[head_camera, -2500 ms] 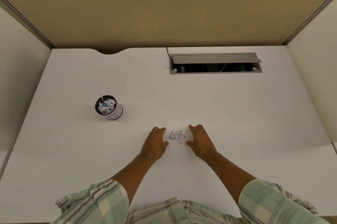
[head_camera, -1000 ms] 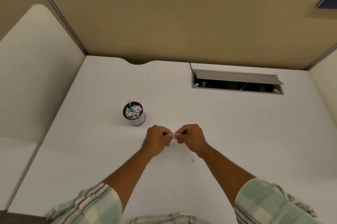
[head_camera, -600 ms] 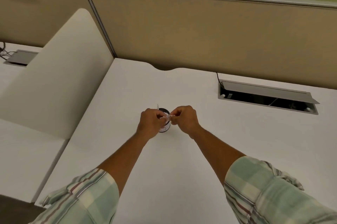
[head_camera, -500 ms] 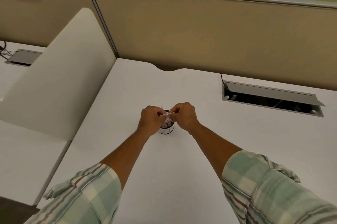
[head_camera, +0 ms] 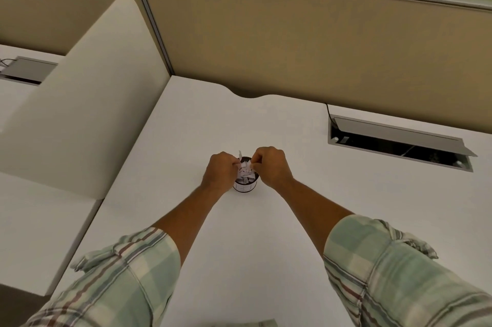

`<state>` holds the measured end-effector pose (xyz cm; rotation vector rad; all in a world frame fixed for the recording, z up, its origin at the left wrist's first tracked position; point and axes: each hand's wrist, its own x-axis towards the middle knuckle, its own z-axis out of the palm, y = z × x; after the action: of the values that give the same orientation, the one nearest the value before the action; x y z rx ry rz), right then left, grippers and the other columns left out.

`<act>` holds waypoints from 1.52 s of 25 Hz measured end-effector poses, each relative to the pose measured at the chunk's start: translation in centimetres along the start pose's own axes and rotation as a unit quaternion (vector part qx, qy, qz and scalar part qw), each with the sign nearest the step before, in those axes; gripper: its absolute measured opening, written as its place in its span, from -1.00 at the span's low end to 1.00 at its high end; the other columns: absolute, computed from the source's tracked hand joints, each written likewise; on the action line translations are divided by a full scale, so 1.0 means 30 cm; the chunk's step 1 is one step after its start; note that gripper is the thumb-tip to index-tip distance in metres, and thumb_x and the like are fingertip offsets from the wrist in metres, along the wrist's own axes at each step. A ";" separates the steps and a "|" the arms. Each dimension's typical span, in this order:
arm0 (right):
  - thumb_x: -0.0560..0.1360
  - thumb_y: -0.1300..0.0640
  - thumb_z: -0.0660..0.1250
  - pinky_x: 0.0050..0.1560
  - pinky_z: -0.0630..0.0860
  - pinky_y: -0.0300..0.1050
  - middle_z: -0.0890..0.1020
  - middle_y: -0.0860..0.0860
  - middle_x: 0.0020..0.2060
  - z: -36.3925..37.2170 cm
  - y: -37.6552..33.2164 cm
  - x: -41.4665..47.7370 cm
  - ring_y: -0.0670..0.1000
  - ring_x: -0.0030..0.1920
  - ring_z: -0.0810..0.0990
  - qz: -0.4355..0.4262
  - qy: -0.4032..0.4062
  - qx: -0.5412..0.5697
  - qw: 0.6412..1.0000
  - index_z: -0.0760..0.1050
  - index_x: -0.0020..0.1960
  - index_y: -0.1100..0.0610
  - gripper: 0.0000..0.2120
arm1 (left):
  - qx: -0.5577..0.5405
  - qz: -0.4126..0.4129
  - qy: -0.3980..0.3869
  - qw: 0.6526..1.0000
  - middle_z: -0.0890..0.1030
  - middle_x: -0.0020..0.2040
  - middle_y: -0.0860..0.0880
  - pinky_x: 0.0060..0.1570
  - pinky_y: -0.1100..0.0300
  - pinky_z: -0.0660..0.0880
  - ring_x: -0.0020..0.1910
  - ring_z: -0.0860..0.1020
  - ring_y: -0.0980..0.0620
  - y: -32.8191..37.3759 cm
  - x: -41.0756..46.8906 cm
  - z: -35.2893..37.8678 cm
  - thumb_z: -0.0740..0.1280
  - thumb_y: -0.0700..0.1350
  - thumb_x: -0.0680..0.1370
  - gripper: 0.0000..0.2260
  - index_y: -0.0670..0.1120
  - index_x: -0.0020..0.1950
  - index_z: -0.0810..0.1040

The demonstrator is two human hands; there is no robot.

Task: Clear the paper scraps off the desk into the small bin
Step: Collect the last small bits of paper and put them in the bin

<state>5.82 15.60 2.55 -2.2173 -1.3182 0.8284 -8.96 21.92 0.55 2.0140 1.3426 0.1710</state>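
Both hands, the left hand [head_camera: 223,174] and the right hand [head_camera: 271,167], hung curled over the small bin [head_camera: 245,185], fingers pinched on paper scraps [head_camera: 245,166] above its rim; the bin stood mid-surface [head_camera: 266,233], nearer the left edge.

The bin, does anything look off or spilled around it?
The bin stands upright but looks heaped with scraps, one strip poking above the rim. Both hands hover over it. No spill shows on the desk.
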 end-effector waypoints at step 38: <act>0.45 0.08 0.50 0.02 0.45 -0.23 0.62 0.00 0.01 -0.145 0.879 -0.593 -0.05 -0.02 0.55 0.156 0.015 0.024 0.987 0.61 0.17 0.09 -0.69 | 0.033 0.051 -0.168 0.984 0.64 0.08 -0.01 0.00 0.29 0.48 -0.04 0.54 0.08 0.299 -0.498 0.758 0.58 0.01 0.44 -0.62 -0.06 0.20 0.64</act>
<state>18.86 -12.48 -5.92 -2.4236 -0.9386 0.9210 1.66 -3.58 -7.04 2.0572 1.0455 -0.1650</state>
